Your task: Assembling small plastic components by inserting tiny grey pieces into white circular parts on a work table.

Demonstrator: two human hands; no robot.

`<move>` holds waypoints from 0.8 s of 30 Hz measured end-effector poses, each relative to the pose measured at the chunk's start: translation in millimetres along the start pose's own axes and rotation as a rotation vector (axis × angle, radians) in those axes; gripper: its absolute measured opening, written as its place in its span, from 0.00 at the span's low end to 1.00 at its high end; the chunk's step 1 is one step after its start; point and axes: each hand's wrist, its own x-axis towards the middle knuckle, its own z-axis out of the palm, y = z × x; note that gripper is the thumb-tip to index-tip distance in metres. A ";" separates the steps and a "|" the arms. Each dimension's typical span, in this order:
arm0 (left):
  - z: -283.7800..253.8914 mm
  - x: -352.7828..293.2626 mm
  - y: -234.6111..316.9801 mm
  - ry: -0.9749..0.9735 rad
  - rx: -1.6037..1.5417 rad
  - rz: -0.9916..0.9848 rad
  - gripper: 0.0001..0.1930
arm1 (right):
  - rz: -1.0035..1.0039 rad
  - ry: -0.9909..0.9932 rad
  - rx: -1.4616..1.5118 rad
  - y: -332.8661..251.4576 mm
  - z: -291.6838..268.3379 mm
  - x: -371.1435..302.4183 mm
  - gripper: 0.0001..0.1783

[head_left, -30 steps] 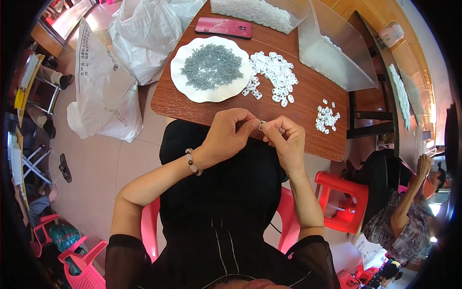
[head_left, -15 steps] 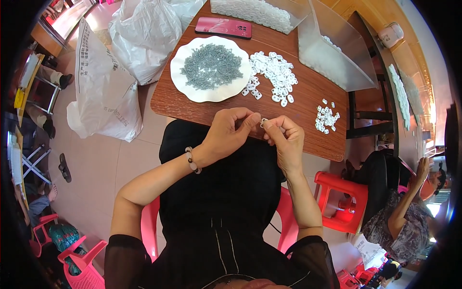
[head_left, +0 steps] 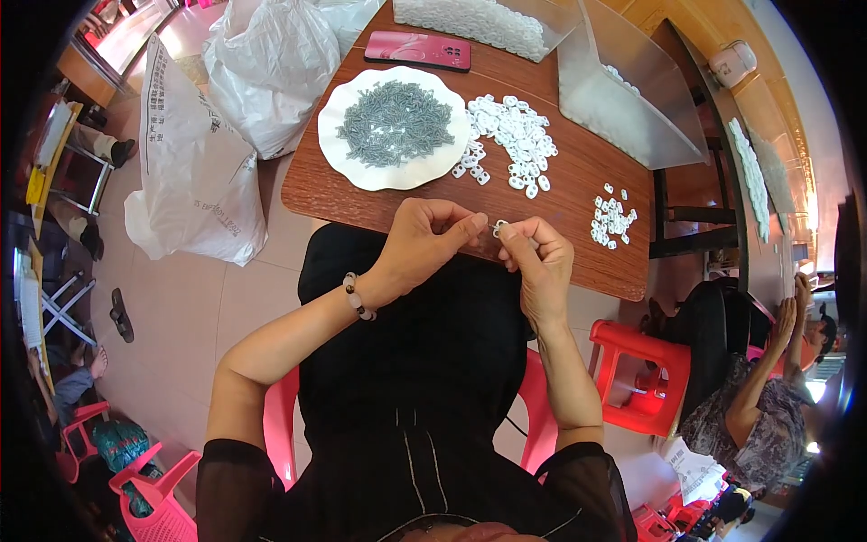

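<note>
Over the near edge of the brown table [head_left: 578, 257], my two hands are close together. My right hand [head_left: 542, 259] pinches a small white plastic piece with holes [head_left: 498, 228] between thumb and finger. My left hand [head_left: 432, 239] is beside it, its thumb and forefinger pressed together; whatever is between them is too small to make out. Beyond my left hand stands a white scalloped plate [head_left: 332, 144] heaped with small grey pins [head_left: 395, 124]. A pile of white plastic pieces [head_left: 517, 135] lies right of the plate, and a smaller group [head_left: 612, 219] lies further right.
A pink phone [head_left: 417, 51] lies behind the plate. Translucent bins [head_left: 623, 126] holding white pieces line the table's far side. White sacks [head_left: 194, 172] stand on the floor at left. A red stool [head_left: 639, 375] and a seated person [head_left: 754, 411] are at right.
My hands have drawn slightly apart, the left fingertips moving a little away from the white piece in my right hand. The person at right has shifted their arms.
</note>
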 end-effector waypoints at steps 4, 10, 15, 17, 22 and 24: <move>1.0 0.5 -3.0 0.012 -0.044 -0.004 0.10 | -0.001 0.008 -0.028 -0.3 2.5 -1.8 0.07; 0.8 -0.6 -2.1 -0.002 -0.068 0.031 0.10 | -0.023 0.009 -0.044 3.0 3.3 -2.4 0.07; 2.2 0.5 -5.8 0.012 -0.090 0.017 0.10 | -0.023 0.015 -0.053 4.1 3.8 -2.9 0.07; 2.9 -0.5 -2.5 0.012 -0.079 0.019 0.10 | -0.024 0.015 -0.061 4.5 3.6 -2.9 0.07; 4.5 -3.0 0.9 0.009 -0.085 -0.034 0.09 | -0.008 0.005 -0.053 0.9 1.9 -3.6 0.07; 5.2 -3.0 -0.6 0.022 -0.077 -0.035 0.09 | -0.009 -0.001 -0.057 1.8 1.3 -3.4 0.07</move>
